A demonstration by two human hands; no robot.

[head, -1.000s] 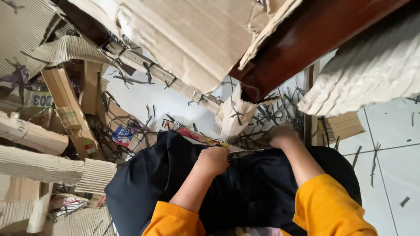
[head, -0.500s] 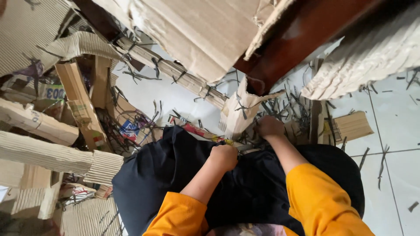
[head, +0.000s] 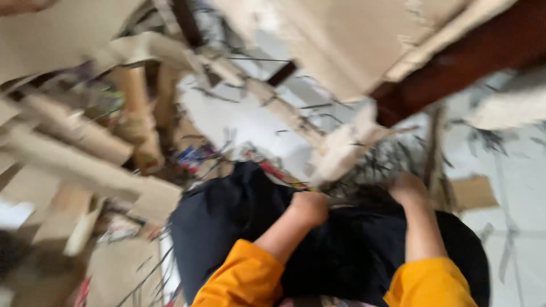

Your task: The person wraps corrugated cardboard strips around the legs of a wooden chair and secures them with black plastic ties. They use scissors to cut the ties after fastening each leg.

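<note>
Head view — left hand (head: 310, 207) fisted, its grip blurred; right hand (head: 407, 189) reaches into dark strips (head: 375, 165), grip unclear.

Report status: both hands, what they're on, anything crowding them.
Left hand fisted at the dark cloth, contents blurred. Right hand down in the dark strips, grip unclear. Cardboard scraps crowd the left side.

My left hand (head: 310, 207) and my right hand (head: 408, 189) lie on the cloth (head: 239, 210) over my lap. Before them a cardboard scrap (head: 344, 149) stands on the floor (head: 239, 122). Cardboard pieces (head: 74, 165) are piled on my left; a wooden beam (head: 455, 65) passes above on the right.
</note>
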